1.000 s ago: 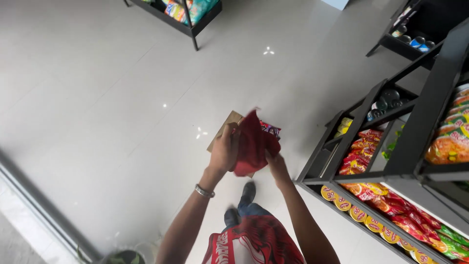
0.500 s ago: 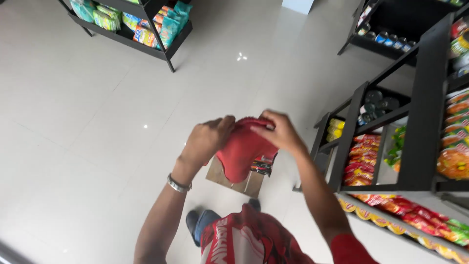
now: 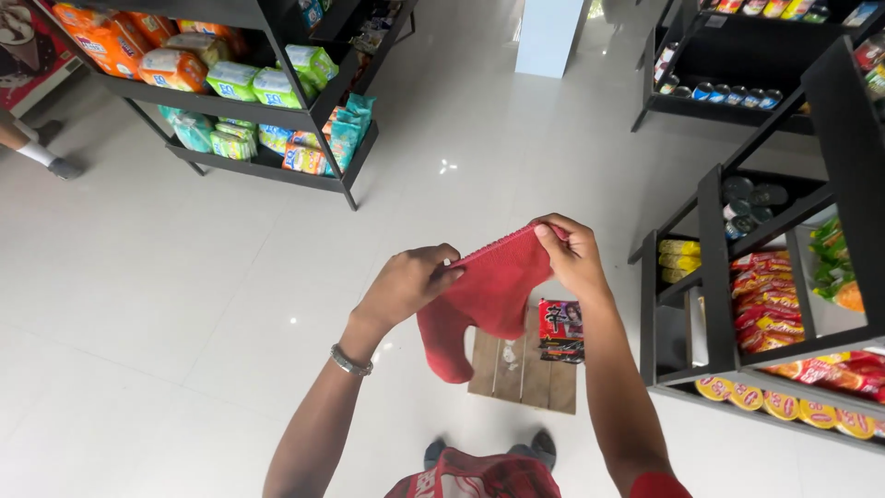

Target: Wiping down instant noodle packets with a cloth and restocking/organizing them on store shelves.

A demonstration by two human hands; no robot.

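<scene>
Fingers of both hands, left hand (image 3: pixel 406 286) and right hand (image 3: pixel 573 258), pinch a red knitted glove's (image 3: pixel 484 300) cuff mid-frame, stretched between them.

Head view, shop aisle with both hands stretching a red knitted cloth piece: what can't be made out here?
- Red knitted cloth piece: the left hand and right hand cover its top corners.
- Flat brown cardboard piece on the floor: its upper part sits behind the cloth.
- Red and black noodle packet: its left edge is behind the cloth.
- Black metal shelf rack on the right: cut off by the frame edge.
</scene>
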